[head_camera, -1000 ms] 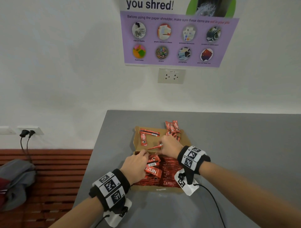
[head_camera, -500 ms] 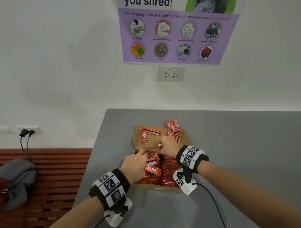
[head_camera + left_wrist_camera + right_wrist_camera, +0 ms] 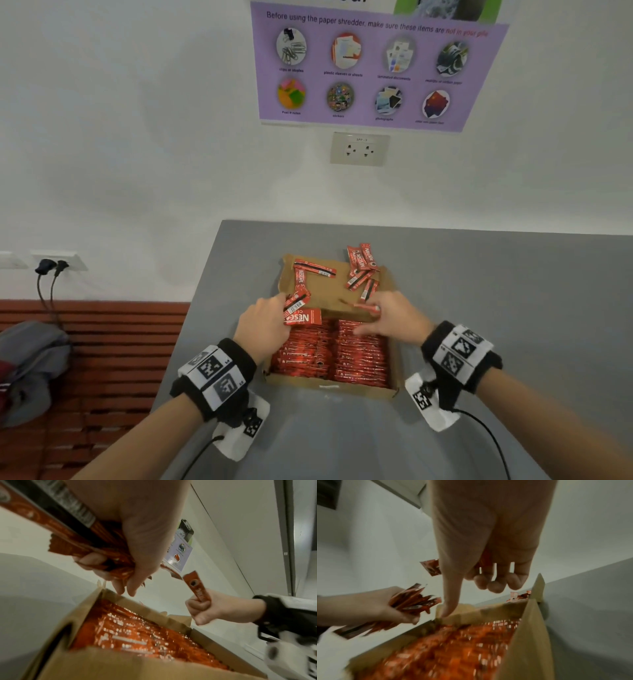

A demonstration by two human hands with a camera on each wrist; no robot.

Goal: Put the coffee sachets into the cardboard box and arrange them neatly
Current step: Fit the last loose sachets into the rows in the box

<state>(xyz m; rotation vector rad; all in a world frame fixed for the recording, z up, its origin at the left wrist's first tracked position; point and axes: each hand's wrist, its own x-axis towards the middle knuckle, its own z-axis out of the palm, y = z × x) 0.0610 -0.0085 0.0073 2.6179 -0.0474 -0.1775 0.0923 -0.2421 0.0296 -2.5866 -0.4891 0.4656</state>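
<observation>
A brown cardboard box (image 3: 329,389) sits on the grey table, packed with two rows of red coffee sachets (image 3: 329,353). My left hand (image 3: 265,323) hovers over the box's far left corner and grips a bundle of sachets (image 3: 301,310), also clear in the left wrist view (image 3: 96,550) and the right wrist view (image 3: 412,603). My right hand (image 3: 390,317) is over the far right part of the box and pinches a single sachet (image 3: 368,307), seen upright in its fist (image 3: 197,588). More loose sachets (image 3: 359,270) lie on the opened flap (image 3: 329,287) behind.
The table (image 3: 496,291) reaches back to a white wall with a socket (image 3: 359,149) and a purple poster (image 3: 376,68). To the left, a red slatted bench (image 3: 102,359) carries a grey bag (image 3: 30,363). Cables run from both wristbands.
My hands have drawn apart: the left moved left with its bundle, the right moved right with one sachet. The rows in the box now show between them.
</observation>
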